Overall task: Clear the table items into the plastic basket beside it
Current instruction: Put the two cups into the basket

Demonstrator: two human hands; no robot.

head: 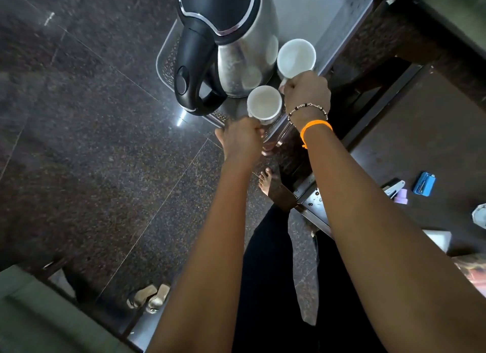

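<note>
A translucent grey plastic basket [349,18] stands beside the dark table [410,131]. Inside it sits a steel electric kettle [236,42] with a black lid and handle. My left hand [242,139] grips the handle of a white mug [264,103], held upright over the basket's near corner next to the kettle. My right hand [306,95] grips a second white mug [295,57] by its handle, upright inside the basket just right of the kettle. Both mugs look empty.
On the table at the right lie a blue box [424,183], a stapler-like tool [393,188], a pink item [401,196] and a white object [439,238]. Dark speckled floor lies to the left, with sandals [148,297] and a green sofa [39,313] near.
</note>
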